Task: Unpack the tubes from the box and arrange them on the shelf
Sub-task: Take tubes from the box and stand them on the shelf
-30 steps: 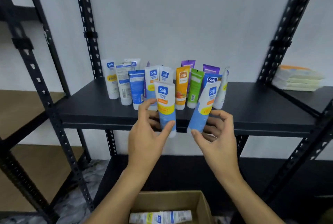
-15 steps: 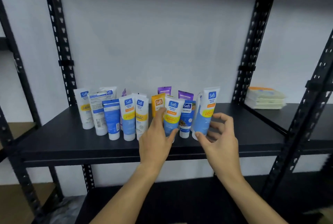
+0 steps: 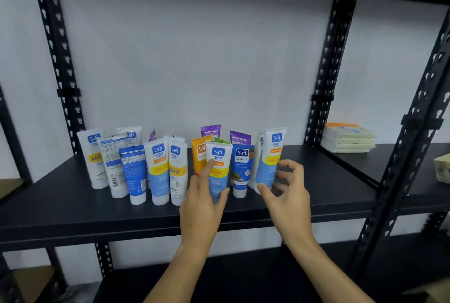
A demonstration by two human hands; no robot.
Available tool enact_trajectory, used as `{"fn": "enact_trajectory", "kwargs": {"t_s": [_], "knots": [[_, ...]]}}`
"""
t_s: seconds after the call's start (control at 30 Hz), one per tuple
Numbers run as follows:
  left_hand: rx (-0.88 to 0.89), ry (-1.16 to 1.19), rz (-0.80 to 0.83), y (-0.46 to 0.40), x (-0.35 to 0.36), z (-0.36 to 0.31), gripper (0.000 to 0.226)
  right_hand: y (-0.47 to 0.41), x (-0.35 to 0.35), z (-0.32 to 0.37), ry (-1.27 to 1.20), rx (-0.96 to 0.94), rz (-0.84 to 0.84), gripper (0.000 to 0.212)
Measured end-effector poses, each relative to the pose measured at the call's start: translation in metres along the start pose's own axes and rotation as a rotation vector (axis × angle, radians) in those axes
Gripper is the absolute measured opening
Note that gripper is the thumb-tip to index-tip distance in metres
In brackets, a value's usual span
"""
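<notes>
Left grip (image 3: pixel 202 205) pinches a tube (image 3: pixel 218 168) standing mid-row on the shelf (image 3: pixel 316 181); right grip (image 3: pixel 288 193) pinches the tilted end tube (image 3: pixel 270 156) near its cap. Released off-balance, either could topple and knock the close-packed neighbours (image 3: pixel 158 171) over like dominoes.

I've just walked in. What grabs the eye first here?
A colourful cluster of tubes stands upright in the middle of a black metal shelf. Two bare hands work at its right end: the left hand grips a front-row tube, and the right hand holds the end tube. On the neighbouring shelf to the right lies a stack of pale packets.
</notes>
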State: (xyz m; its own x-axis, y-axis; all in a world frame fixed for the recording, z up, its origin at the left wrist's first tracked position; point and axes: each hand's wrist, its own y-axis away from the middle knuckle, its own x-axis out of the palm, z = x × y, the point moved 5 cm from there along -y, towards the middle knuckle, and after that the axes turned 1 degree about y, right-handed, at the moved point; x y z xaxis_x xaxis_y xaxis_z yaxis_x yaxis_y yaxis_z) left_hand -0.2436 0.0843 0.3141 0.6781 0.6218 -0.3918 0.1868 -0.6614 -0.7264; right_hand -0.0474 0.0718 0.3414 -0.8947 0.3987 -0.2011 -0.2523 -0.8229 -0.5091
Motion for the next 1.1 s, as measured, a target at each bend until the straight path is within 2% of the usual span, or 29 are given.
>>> {"fn": "enact_trajectory", "kwargs": {"t_s": [0.73, 1.03, 1.1], "knots": [[-0.036, -0.129, 0.016, 0.003, 0.012, 0.008, 0.083, 0.003, 0.029, -0.040, 0.281, 0.038, -0.004, 0.056], [-0.082, -0.183, 0.072, 0.012, 0.008, 0.000, 0.088, 0.014, 0.028, -0.042, 0.278, 0.119, 0.020, 0.064], [-0.103, -0.184, 0.086, 0.019, 0.006, 0.001, 0.082, 0.022, 0.027, -0.042, 0.314, 0.112, 0.029, 0.066]]}}
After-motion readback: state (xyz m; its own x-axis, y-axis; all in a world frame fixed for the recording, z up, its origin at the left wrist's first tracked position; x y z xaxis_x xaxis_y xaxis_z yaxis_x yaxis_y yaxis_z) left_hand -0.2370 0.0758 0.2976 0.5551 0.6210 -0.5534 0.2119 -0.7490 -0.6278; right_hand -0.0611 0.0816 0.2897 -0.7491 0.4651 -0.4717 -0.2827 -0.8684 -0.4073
